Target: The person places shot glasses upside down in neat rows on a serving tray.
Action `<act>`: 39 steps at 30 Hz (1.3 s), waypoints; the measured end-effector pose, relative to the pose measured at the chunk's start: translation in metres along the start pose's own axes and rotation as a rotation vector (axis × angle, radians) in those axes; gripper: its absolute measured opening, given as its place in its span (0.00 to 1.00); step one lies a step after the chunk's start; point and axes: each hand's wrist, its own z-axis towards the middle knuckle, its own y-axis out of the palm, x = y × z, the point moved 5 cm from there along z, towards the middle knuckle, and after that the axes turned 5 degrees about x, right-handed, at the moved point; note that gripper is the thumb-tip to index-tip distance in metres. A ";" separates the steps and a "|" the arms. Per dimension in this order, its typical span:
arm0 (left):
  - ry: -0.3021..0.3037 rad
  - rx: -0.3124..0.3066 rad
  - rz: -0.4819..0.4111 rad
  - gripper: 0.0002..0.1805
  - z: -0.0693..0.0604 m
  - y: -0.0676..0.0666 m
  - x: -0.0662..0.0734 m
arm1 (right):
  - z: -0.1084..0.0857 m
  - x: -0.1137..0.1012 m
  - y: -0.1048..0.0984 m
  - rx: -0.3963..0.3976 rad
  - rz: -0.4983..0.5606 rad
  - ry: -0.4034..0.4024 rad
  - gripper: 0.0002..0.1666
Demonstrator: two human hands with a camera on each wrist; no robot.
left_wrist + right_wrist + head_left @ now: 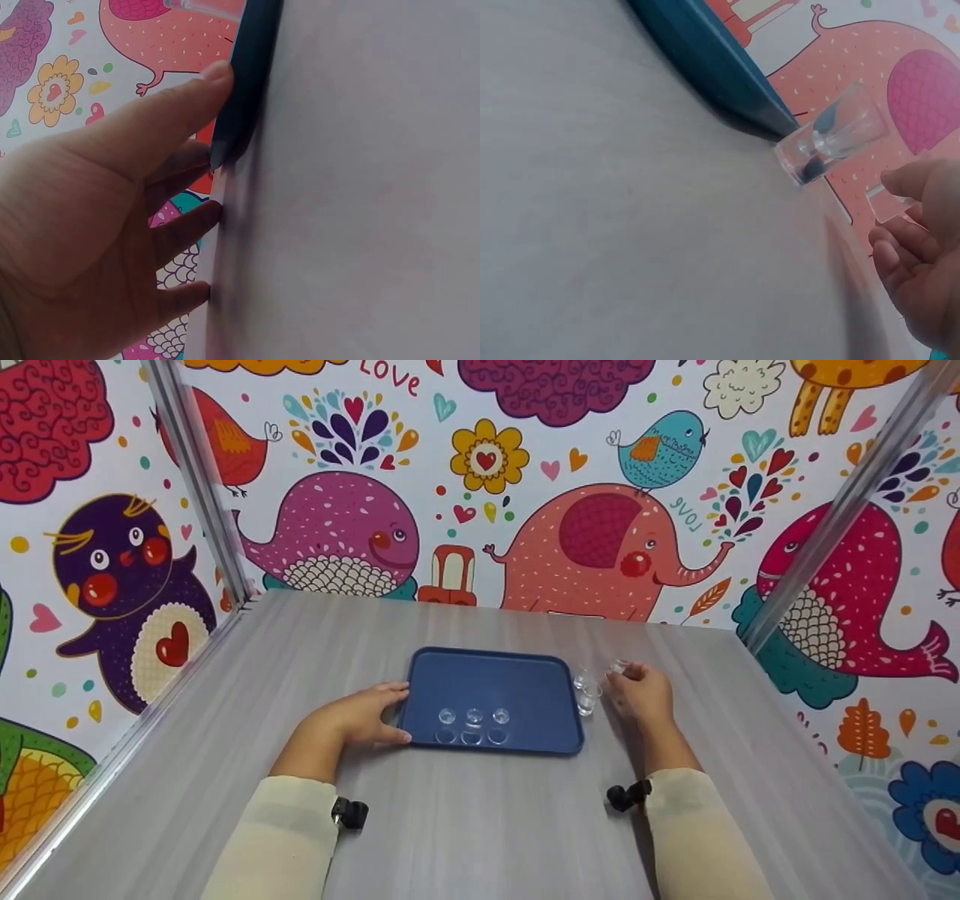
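Note:
A blue tray (487, 690) lies on the table with several small clear glasses (475, 716) in a row near its front edge. At its left edge rests my left hand (365, 714), thumb and fingers spread and touching the rim; the left wrist view shows the thumb against the tray side (251, 75). My right hand (646, 691) pinches a clear glass (618, 667) between thumb and fingers, right of the tray. Between that hand and the tray's right edge stand clear glasses (586, 701), one of them close up in the right wrist view (832, 135).
The grey table (495, 825) reaches back to a patterned wall (442, 510) with metal posts (202, 487) at its corners. A small black device (349, 813) is strapped at each wrist.

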 end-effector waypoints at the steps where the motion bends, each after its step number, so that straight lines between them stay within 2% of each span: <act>1: 0.001 -0.001 0.000 0.50 0.000 0.000 0.000 | -0.002 -0.002 -0.001 0.005 0.012 -0.005 0.25; 4: 0.010 -0.001 0.000 0.50 0.000 0.000 0.000 | -0.007 -0.008 -0.003 0.014 0.035 -0.022 0.25; 11: 0.014 0.002 -0.003 0.50 0.000 0.000 -0.001 | -0.017 -0.020 -0.005 -0.015 0.040 -0.002 0.28; 14: 0.009 0.003 -0.001 0.50 0.000 0.001 -0.001 | -0.021 -0.029 -0.003 -0.027 0.026 -0.045 0.29; 17: -0.003 0.002 -0.002 0.50 -0.001 0.000 -0.002 | -0.027 -0.040 0.000 -0.044 0.023 -0.128 0.29; 22: -0.001 0.004 -0.005 0.50 -0.001 0.000 -0.001 | -0.044 -0.055 0.005 -0.103 0.018 -0.232 0.28; 27: 0.001 0.007 -0.008 0.50 -0.001 -0.001 -0.001 | -0.061 -0.066 0.012 -0.183 0.021 -0.276 0.28; 34: 0.029 0.011 0.009 0.50 0.001 0.001 -0.002 | -0.081 -0.082 0.024 -0.288 0.074 -0.402 0.21; 39: 0.033 0.014 0.011 0.49 0.001 0.001 0.000 | -0.094 -0.087 0.033 -0.365 0.083 -0.424 0.20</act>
